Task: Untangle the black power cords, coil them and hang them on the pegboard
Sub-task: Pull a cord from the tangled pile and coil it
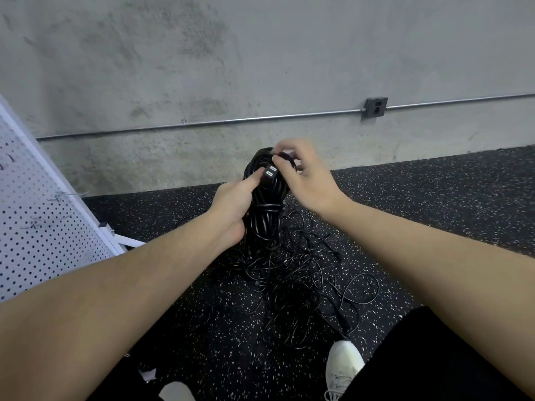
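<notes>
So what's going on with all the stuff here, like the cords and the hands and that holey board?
Cord bundle: coiled, wrapped round the middle, held up off the floor.
Plugs: two ends lying against the bundle, near the top.
Cord pile: tangled, loose on the floor.
Left hand: grips the bundle.
Right hand: pinches a cord at the bundle's top.
Pegboard: no cords hung on the part in view.
Wall socket: nothing plugged in.
</notes>
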